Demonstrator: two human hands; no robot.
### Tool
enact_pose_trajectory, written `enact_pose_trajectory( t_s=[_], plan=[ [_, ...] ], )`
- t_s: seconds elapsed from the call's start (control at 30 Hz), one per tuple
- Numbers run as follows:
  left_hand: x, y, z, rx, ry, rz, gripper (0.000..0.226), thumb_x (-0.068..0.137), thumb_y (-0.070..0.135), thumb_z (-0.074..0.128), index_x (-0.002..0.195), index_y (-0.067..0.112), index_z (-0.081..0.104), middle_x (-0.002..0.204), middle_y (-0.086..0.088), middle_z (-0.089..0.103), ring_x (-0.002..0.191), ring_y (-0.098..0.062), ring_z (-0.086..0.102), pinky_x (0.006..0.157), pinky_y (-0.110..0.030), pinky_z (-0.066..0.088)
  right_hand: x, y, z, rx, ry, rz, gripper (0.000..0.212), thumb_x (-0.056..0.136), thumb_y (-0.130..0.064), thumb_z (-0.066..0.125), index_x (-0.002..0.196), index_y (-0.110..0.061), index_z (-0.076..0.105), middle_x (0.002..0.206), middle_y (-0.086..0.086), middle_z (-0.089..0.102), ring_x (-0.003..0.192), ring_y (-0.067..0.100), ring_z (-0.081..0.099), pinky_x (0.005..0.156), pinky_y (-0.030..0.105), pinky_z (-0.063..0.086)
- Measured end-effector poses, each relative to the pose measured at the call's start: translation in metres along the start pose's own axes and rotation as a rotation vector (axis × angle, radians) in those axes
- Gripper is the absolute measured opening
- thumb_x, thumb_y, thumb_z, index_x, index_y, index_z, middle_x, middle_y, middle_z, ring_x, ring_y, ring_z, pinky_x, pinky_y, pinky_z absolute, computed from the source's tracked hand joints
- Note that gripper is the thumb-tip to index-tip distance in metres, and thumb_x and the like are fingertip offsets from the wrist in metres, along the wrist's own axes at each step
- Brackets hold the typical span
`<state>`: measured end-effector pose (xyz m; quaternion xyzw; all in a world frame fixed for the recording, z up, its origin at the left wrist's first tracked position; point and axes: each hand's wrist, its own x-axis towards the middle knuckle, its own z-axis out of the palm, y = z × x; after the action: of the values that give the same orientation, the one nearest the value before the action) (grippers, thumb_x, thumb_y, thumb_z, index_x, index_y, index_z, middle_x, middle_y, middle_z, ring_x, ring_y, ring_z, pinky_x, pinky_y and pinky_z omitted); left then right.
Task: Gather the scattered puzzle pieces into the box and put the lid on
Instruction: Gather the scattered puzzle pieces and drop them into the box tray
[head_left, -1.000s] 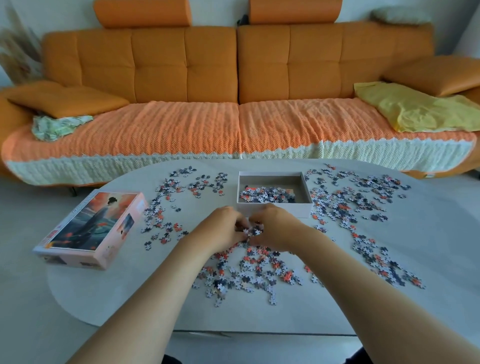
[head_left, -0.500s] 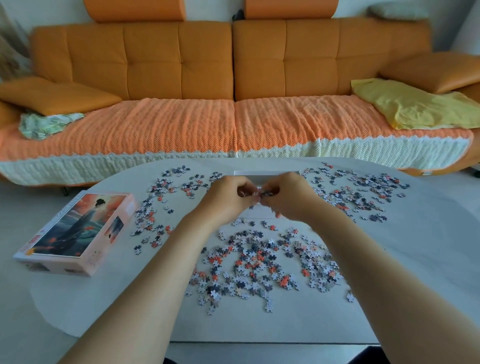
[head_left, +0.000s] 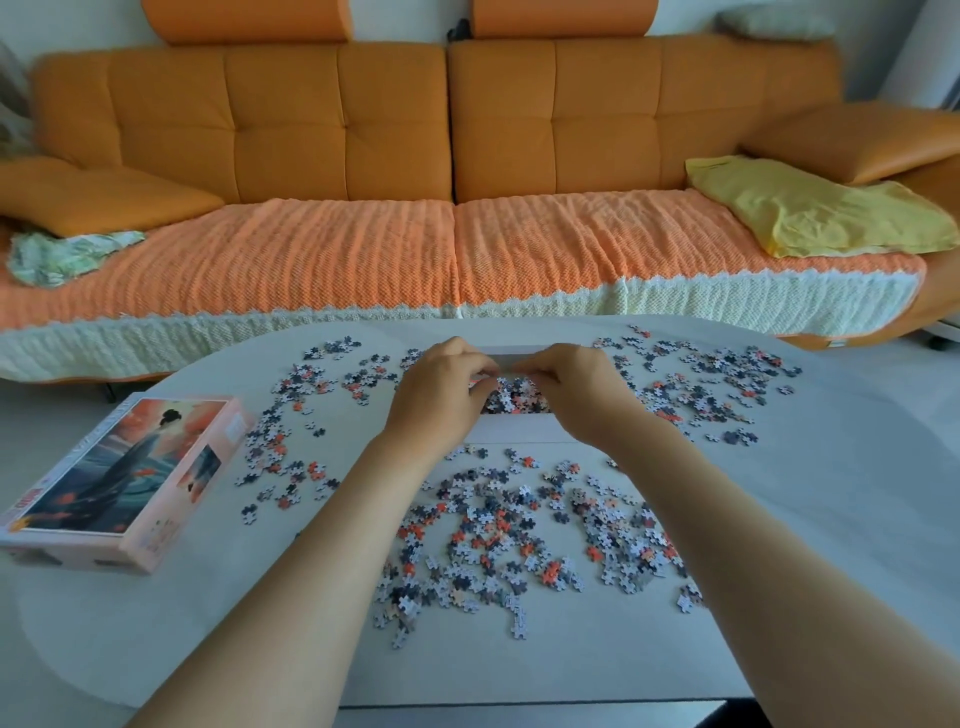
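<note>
white cardboard marks the open box (head_left: 514, 428) at the middle of a pale, round-edged table (head_left: 831, 493), with twelve o'clock taken toward the orange sofa (head_left: 343, 119). puzzle pieces (head_left: 498, 540) lie scattered around it: a broad patch at six o'clock between the forearms, a looser drift from nine to eleven o'clock, and another from one to three o'clock that reaches close to the far rim. more pieces lie heaped inside the box. the lid (head_left: 119, 483), printed with a robed figure, lies picture side up at eight o'clock, near the table's left edge and apart from the box. bare tabletop runs along the rim from three to five o'clock and along the near edge at six o'clock, giving room on either side of the arms.

both forearms reach in from six o'clock and converge over the box. the left hand (head_left: 441, 400) and the right hand (head_left: 576, 395) hang knuckles up above its interior, fingers curled down and close to each other; whether either one grips pieces cannot be told, as the fingertips are hidden. a yellow cloth (head_left: 810, 213) lies on the sofa at two o'clock.
</note>
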<state>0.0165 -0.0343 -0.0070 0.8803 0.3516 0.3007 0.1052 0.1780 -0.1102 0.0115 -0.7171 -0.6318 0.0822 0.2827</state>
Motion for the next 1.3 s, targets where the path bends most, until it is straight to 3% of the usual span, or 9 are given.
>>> enact_pose_trajectory(
  t_s=[0.1, 0.2, 0.37, 0.47, 0.63, 0.73, 0.87, 1.07, 1.3],
  plan=[
    [-0.014, 0.003, -0.011, -0.027, 0.007, 0.030, 0.009, 0.093, 0.026, 0.061, 0.100, 0.021, 0.063, 0.088, 0.014, 0.053, 0.070, -0.001, 0.049, 0.063, -0.024, 0.046, -0.008, -0.005, -0.002, 0.010, 0.064, -0.051, 0.027, 0.093, -0.004, 0.054, 0.105, -0.015, 0.075, 0.090, 0.004, 0.074, 0.064, 0.014, 0.060, 0.060, 0.019, 0.048],
    [-0.030, 0.005, -0.016, -0.016, -0.111, 0.052, 0.008, 0.092, 0.029, 0.059, 0.096, 0.022, 0.057, 0.084, 0.015, 0.050, 0.070, -0.002, 0.049, 0.060, -0.020, 0.042, -0.021, -0.010, 0.008, -0.058, -0.136, -0.127, 0.030, 0.093, -0.007, 0.052, 0.105, -0.021, 0.076, 0.094, 0.002, 0.074, 0.066, 0.013, 0.064, 0.067, 0.027, 0.056],
    [-0.062, -0.003, -0.006, 0.063, -0.324, 0.039, 0.019, 0.091, 0.032, 0.061, 0.110, 0.026, 0.060, 0.108, 0.016, 0.048, 0.095, -0.005, 0.052, 0.069, -0.020, 0.043, -0.043, -0.012, 0.032, -0.245, -0.380, -0.126, 0.042, 0.091, -0.008, 0.052, 0.123, -0.032, 0.064, 0.125, -0.001, 0.062, 0.106, 0.020, 0.059, 0.092, 0.039, 0.052],
    [-0.072, -0.002, -0.004, 0.049, -0.396, 0.007, 0.040, 0.093, 0.037, 0.059, 0.129, 0.022, 0.055, 0.123, 0.013, 0.047, 0.117, -0.007, 0.043, 0.094, -0.024, 0.042, -0.051, -0.015, 0.034, -0.286, -0.434, -0.169, 0.051, 0.091, -0.002, 0.051, 0.133, -0.030, 0.058, 0.130, 0.000, 0.053, 0.117, 0.023, 0.044, 0.103, 0.041, 0.042],
    [-0.074, 0.009, -0.019, -0.057, -0.441, -0.073, 0.038, 0.094, 0.036, 0.058, 0.131, 0.025, 0.056, 0.124, 0.008, 0.051, 0.121, -0.009, 0.045, 0.099, -0.027, 0.039, -0.053, -0.021, 0.015, -0.096, -0.417, -0.012, 0.042, 0.093, -0.006, 0.048, 0.122, -0.031, 0.066, 0.129, -0.004, 0.059, 0.100, 0.016, 0.064, 0.087, 0.029, 0.054],
    [-0.073, 0.008, -0.023, 0.030, -0.480, -0.044, 0.057, 0.089, 0.050, 0.060, 0.141, 0.030, 0.046, 0.136, 0.010, 0.043, 0.130, -0.010, 0.037, 0.105, -0.032, 0.035, -0.055, -0.016, -0.001, -0.168, -0.412, 0.050, 0.037, 0.095, -0.022, 0.055, 0.130, -0.030, 0.058, 0.140, -0.003, 0.051, 0.120, 0.017, 0.056, 0.103, 0.033, 0.045],
    [-0.075, 0.007, -0.018, 0.150, -0.627, -0.083, 0.083, 0.079, 0.066, 0.061, 0.149, 0.036, 0.030, 0.137, 0.010, 0.033, 0.132, -0.011, 0.026, 0.108, -0.039, 0.033, -0.065, -0.010, 0.001, -0.378, -0.548, 0.182, 0.079, 0.080, -0.054, 0.070, 0.147, -0.030, 0.035, 0.142, 0.009, 0.032, 0.129, 0.031, 0.040, 0.108, 0.049, 0.039],
    [-0.073, 0.012, -0.011, -0.001, -0.530, -0.080, 0.060, 0.087, 0.043, 0.066, 0.142, 0.029, 0.047, 0.118, 0.007, 0.045, 0.122, -0.011, 0.039, 0.100, -0.034, 0.041, -0.063, -0.021, 0.016, -0.188, -0.499, 0.116, 0.060, 0.084, -0.037, 0.071, 0.139, -0.030, 0.048, 0.129, 0.006, 0.039, 0.095, 0.021, 0.052, 0.078, 0.030, 0.053],
    [-0.072, 0.005, -0.015, 0.092, -0.599, -0.116, 0.068, 0.086, 0.052, 0.061, 0.145, 0.026, 0.040, 0.127, 0.007, 0.038, 0.127, -0.011, 0.029, 0.102, -0.034, 0.038, -0.062, -0.021, 0.016, -0.280, -0.530, 0.174, 0.085, 0.078, -0.056, 0.070, 0.148, -0.025, 0.034, 0.140, 0.007, 0.032, 0.128, 0.028, 0.040, 0.104, 0.046, 0.042]
  ],
)
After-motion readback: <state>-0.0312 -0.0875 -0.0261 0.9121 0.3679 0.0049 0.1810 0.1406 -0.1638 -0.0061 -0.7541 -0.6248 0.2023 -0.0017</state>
